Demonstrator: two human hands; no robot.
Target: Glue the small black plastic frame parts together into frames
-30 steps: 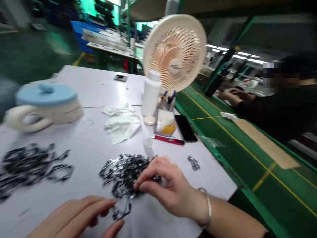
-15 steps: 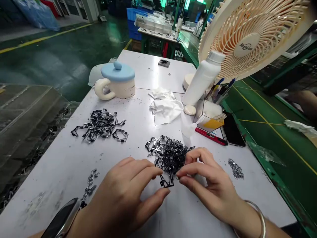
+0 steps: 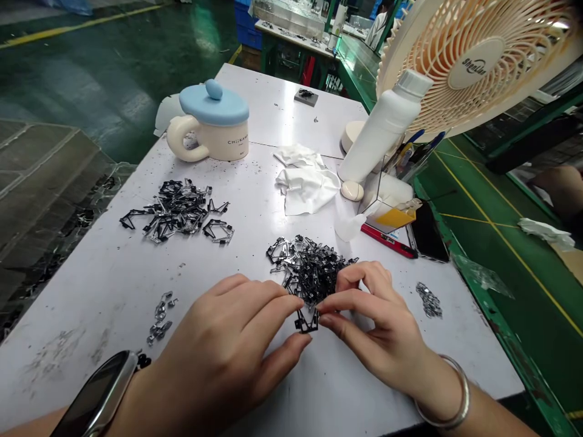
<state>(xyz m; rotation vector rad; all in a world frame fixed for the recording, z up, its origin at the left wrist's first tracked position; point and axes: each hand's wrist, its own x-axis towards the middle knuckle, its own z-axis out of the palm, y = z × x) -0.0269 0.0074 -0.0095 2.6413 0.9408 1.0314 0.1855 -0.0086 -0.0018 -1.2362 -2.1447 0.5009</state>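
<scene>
A small black part [image 3: 306, 323] is gripped between the thumb and fingers of my left hand [image 3: 232, 340], just in front of a heap of black parts [image 3: 314, 267]. My right hand [image 3: 380, 328] has its thumb and index finger pinched at the right side of that same part; whatever tiny piece may be between those fingertips is hidden. A second heap of black parts [image 3: 180, 209] lies farther left. Small silvery pieces [image 3: 160, 315] lie left of my left hand, and a similar silvery pile [image 3: 429, 300] is to the right of my right hand.
A lidded mug [image 3: 218, 130] stands at the back left of the white table [image 3: 246, 255]. White cloths [image 3: 307, 188] lie mid-table. To the right are a white bottle [image 3: 385, 127], a pen holder [image 3: 392, 200], a red cutter [image 3: 389, 241], a phone [image 3: 428, 233] and a large fan [image 3: 473, 64].
My right hand's fingertips have moved left and now meet the black part's right side, where there was a small gap. The whole view has shifted slightly.
</scene>
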